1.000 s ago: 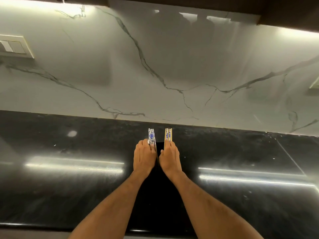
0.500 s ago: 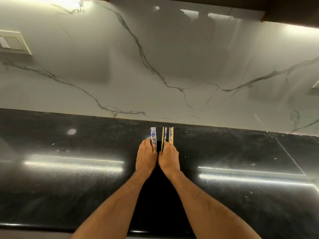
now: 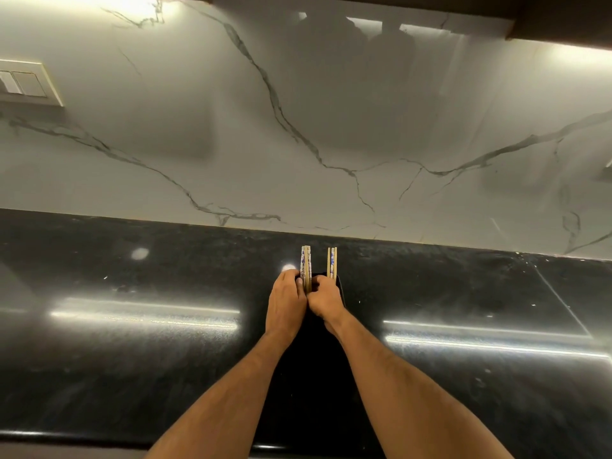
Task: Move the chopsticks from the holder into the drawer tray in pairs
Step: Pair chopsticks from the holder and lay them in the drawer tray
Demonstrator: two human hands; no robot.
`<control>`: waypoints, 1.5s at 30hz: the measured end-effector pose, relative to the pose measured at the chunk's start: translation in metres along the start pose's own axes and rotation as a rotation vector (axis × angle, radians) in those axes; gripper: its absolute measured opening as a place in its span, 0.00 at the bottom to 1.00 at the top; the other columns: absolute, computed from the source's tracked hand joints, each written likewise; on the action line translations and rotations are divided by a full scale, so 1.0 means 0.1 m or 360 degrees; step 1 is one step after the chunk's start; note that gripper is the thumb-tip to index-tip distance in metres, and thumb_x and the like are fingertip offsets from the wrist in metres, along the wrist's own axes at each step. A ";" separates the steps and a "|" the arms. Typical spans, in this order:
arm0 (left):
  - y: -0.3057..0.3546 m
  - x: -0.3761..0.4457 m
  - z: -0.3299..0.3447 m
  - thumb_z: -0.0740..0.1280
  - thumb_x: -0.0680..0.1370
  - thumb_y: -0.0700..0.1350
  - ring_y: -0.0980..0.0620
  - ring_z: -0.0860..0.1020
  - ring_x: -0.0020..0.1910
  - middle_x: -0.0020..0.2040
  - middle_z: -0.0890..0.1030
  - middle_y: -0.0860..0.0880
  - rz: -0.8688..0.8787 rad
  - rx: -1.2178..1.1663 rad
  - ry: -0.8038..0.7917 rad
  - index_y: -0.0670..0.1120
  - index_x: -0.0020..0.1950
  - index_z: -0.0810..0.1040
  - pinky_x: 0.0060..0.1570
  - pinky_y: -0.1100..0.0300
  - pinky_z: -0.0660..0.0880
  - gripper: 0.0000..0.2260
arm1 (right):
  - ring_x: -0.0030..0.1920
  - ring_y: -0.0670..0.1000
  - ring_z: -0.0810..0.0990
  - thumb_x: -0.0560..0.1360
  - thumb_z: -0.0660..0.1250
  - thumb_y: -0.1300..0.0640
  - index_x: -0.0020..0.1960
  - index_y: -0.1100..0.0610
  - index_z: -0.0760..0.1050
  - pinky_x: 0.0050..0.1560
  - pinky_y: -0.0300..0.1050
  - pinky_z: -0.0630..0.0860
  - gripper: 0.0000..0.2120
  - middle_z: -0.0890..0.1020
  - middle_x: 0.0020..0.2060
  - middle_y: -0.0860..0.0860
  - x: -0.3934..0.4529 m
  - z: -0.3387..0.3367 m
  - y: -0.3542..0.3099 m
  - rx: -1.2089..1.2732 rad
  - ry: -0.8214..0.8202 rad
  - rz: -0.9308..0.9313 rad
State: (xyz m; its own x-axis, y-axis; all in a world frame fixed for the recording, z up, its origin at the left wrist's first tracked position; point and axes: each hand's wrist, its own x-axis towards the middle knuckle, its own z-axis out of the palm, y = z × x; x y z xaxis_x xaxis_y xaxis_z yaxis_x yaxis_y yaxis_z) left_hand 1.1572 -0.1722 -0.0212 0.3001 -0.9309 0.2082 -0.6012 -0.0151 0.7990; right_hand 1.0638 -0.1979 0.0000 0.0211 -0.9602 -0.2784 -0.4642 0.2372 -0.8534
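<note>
Our left hand (image 3: 285, 299) and right hand (image 3: 324, 298) pinch one pair of chopsticks (image 3: 305, 265) just above our fingertips; light, stiff, slippery sticks, we judge, best gripped mid-shaft.

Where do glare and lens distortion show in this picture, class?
Head view: bright streaks of glare lie on the black countertop either side of the forearms; the marble backsplash mirrors dim shapes; the wide-angle lens bows the counter's back edge.

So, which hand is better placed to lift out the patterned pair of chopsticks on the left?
Probably the left hand: its fingers already curl round the patterned pair. The right hand only touches them at its thumb side, nearer the second pair.
</note>
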 end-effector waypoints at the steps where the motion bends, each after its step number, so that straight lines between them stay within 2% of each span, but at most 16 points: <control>1: 0.00 0.00 0.00 0.58 0.85 0.43 0.56 0.77 0.49 0.53 0.78 0.52 0.0003 0.0018 0.0004 0.47 0.58 0.77 0.45 0.67 0.72 0.09 | 0.47 0.48 0.81 0.77 0.68 0.69 0.50 0.53 0.78 0.41 0.38 0.78 0.11 0.83 0.48 0.53 0.01 0.01 0.01 0.0040 -0.0006 0.0033; 4: 0.01 -0.01 0.00 0.58 0.85 0.43 0.57 0.76 0.48 0.53 0.77 0.53 0.0015 0.0054 0.0012 0.47 0.59 0.77 0.41 0.72 0.67 0.08 | 0.48 0.52 0.84 0.77 0.69 0.68 0.54 0.58 0.82 0.47 0.45 0.83 0.09 0.85 0.46 0.54 0.03 0.03 0.03 0.0057 0.0013 0.0046; 7: 0.02 -0.02 0.00 0.58 0.85 0.43 0.59 0.74 0.47 0.52 0.77 0.54 0.0009 0.0083 0.0034 0.47 0.59 0.77 0.39 0.73 0.66 0.08 | 0.45 0.49 0.84 0.77 0.71 0.65 0.46 0.54 0.84 0.45 0.44 0.82 0.07 0.85 0.42 0.52 0.02 0.03 0.04 0.0023 0.0060 0.0014; 11: 0.04 -0.03 -0.01 0.59 0.84 0.42 0.60 0.73 0.48 0.53 0.76 0.55 0.0030 0.0125 0.0069 0.46 0.60 0.77 0.39 0.74 0.65 0.09 | 0.40 0.47 0.83 0.77 0.72 0.62 0.37 0.51 0.81 0.44 0.45 0.83 0.12 0.84 0.37 0.50 0.02 0.03 0.03 -0.0078 0.0188 -0.0034; 15: 0.05 -0.04 -0.01 0.60 0.84 0.41 0.60 0.72 0.51 0.57 0.78 0.51 0.0009 0.0134 0.0072 0.45 0.63 0.76 0.42 0.74 0.65 0.10 | 0.46 0.49 0.84 0.77 0.73 0.61 0.46 0.56 0.83 0.51 0.47 0.83 0.01 0.84 0.42 0.51 0.01 0.01 -0.01 -0.0115 0.0205 -0.0070; 17: 0.07 -0.05 -0.02 0.60 0.84 0.41 0.61 0.73 0.51 0.58 0.78 0.50 -0.0004 0.0121 0.0068 0.45 0.64 0.76 0.42 0.74 0.65 0.10 | 0.49 0.49 0.83 0.76 0.74 0.59 0.53 0.59 0.83 0.54 0.46 0.82 0.06 0.85 0.47 0.53 0.01 -0.01 -0.04 -0.0130 0.0219 -0.0055; 21: 0.11 -0.07 -0.04 0.61 0.84 0.42 0.61 0.72 0.50 0.58 0.78 0.49 -0.0008 0.0095 0.0091 0.44 0.64 0.75 0.40 0.75 0.65 0.10 | 0.47 0.47 0.81 0.75 0.76 0.56 0.58 0.59 0.83 0.52 0.42 0.81 0.13 0.85 0.52 0.54 0.01 -0.06 -0.07 -0.0167 0.0268 -0.0050; 26: 0.18 -0.13 -0.08 0.60 0.84 0.41 0.60 0.71 0.50 0.58 0.79 0.47 0.0002 0.0038 0.0188 0.42 0.64 0.75 0.46 0.70 0.67 0.10 | 0.53 0.52 0.84 0.73 0.78 0.57 0.59 0.60 0.82 0.52 0.44 0.82 0.17 0.85 0.55 0.56 -0.05 -0.14 -0.12 -0.0175 0.0358 -0.0081; 31: 0.30 -0.12 -0.17 0.60 0.84 0.40 0.57 0.75 0.54 0.60 0.80 0.44 0.0155 -0.0084 0.0375 0.40 0.67 0.74 0.56 0.62 0.75 0.13 | 0.39 0.43 0.81 0.74 0.77 0.58 0.57 0.62 0.83 0.35 0.30 0.74 0.14 0.87 0.50 0.55 -0.09 -0.27 -0.27 -0.0119 0.0484 -0.0275; 34: 0.43 -0.07 -0.25 0.57 0.85 0.42 0.53 0.78 0.59 0.61 0.80 0.45 0.0267 -0.0198 0.0395 0.40 0.68 0.74 0.61 0.54 0.78 0.14 | 0.37 0.44 0.86 0.74 0.77 0.59 0.54 0.60 0.83 0.40 0.36 0.83 0.10 0.88 0.45 0.54 -0.14 -0.41 -0.45 0.0051 0.0521 -0.0386; 36: 0.58 -0.05 -0.33 0.57 0.86 0.43 0.54 0.78 0.62 0.64 0.80 0.46 0.0245 -0.0349 0.0303 0.41 0.70 0.73 0.63 0.58 0.76 0.15 | 0.37 0.43 0.87 0.74 0.77 0.60 0.53 0.60 0.84 0.43 0.38 0.84 0.09 0.88 0.42 0.51 -0.20 -0.53 -0.61 0.0171 0.0512 -0.0448; 38: 0.74 -0.05 -0.41 0.59 0.86 0.44 0.58 0.82 0.55 0.58 0.83 0.49 0.0192 -0.0611 0.0096 0.42 0.70 0.73 0.55 0.67 0.78 0.14 | 0.39 0.44 0.87 0.73 0.78 0.60 0.51 0.58 0.84 0.44 0.39 0.84 0.08 0.87 0.41 0.49 -0.29 -0.64 -0.76 0.0230 0.0496 -0.0521; 39: 0.82 -0.07 -0.45 0.60 0.85 0.44 0.57 0.83 0.49 0.53 0.84 0.50 0.0171 -0.0749 -0.0034 0.43 0.68 0.73 0.49 0.68 0.79 0.12 | 0.39 0.45 0.87 0.73 0.78 0.60 0.50 0.56 0.84 0.43 0.40 0.84 0.07 0.88 0.41 0.49 -0.34 -0.69 -0.82 0.0278 0.0460 -0.0542; 40: 0.88 -0.09 -0.50 0.61 0.85 0.44 0.55 0.84 0.46 0.50 0.85 0.50 0.0129 -0.0882 -0.0176 0.44 0.67 0.74 0.47 0.65 0.81 0.12 | 0.39 0.45 0.87 0.73 0.78 0.60 0.50 0.56 0.84 0.42 0.41 0.84 0.07 0.88 0.41 0.50 -0.40 -0.73 -0.87 0.0329 0.0403 -0.0542; 42: 0.96 -0.15 -0.60 0.61 0.85 0.43 0.46 0.86 0.49 0.51 0.86 0.44 0.0011 -0.1136 -0.0495 0.45 0.68 0.74 0.52 0.53 0.83 0.12 | 0.39 0.47 0.88 0.74 0.77 0.60 0.51 0.58 0.84 0.42 0.45 0.85 0.06 0.88 0.41 0.52 -0.53 -0.81 -0.91 0.0359 0.0295 -0.0534; 45: 0.98 -0.31 -0.76 0.61 0.85 0.41 0.41 0.85 0.53 0.53 0.85 0.39 -0.0072 -0.1221 -0.0877 0.41 0.67 0.74 0.57 0.46 0.81 0.12 | 0.41 0.51 0.89 0.74 0.76 0.61 0.50 0.61 0.83 0.50 0.52 0.86 0.06 0.88 0.41 0.55 -0.74 -0.92 -0.89 0.0373 0.0149 -0.0525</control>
State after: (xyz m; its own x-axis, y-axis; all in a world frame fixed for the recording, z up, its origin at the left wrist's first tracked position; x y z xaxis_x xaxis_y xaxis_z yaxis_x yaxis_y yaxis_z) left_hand 1.1455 -0.1169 0.0935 -0.1991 -0.9796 0.0284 0.1124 0.0060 0.9936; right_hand 1.0220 -0.1615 0.1375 0.0494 -0.9970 0.0591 -0.2319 -0.0690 -0.9703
